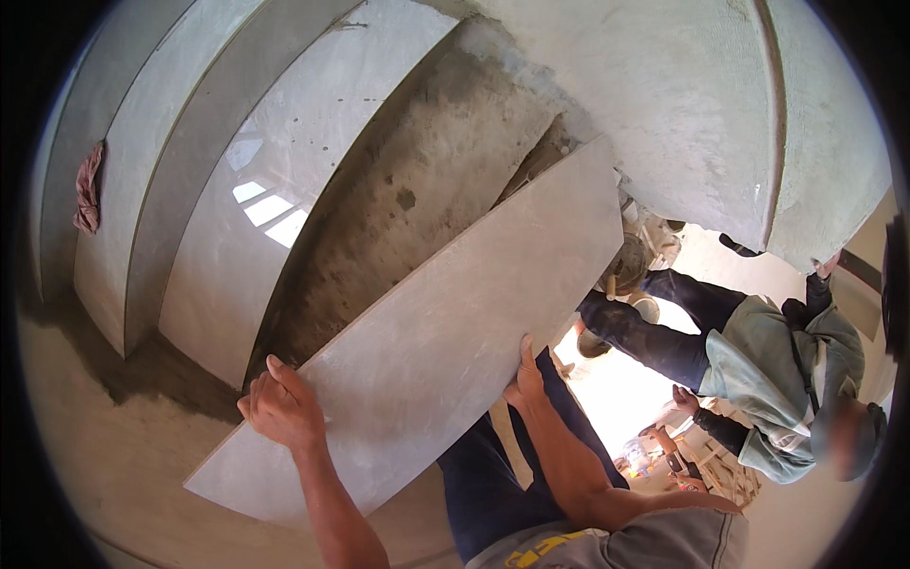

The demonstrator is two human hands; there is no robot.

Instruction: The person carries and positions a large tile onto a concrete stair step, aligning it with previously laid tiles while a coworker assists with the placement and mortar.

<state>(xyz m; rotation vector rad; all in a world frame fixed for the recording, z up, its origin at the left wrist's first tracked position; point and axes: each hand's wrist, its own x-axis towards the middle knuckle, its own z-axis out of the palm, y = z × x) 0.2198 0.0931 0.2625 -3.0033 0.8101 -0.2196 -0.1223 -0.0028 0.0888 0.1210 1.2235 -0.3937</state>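
A long, flat grey tile slab (445, 303) slants across the middle of the head view, tilted over the steps. My left hand (284, 406) grips its upper edge near the left end, with the fingers curled. Lower down, my right hand (527, 377) clasps the opposite edge, thumb against the face and the other fingers hidden. Behind the slab lies a rough, stained step bed (408, 190), partly covered by it. Just beyond that bed is a smooth grey tiled step (313, 123) that reflects bright window panes.
A crumpled reddish rag (89, 190) lies on a step at the far left. At right stands a co-worker in a pale jacket (758, 370), one hand at the edge of the plastered wall (682, 104). Buckets (645, 308) and rubble sit beyond the slab's right end.
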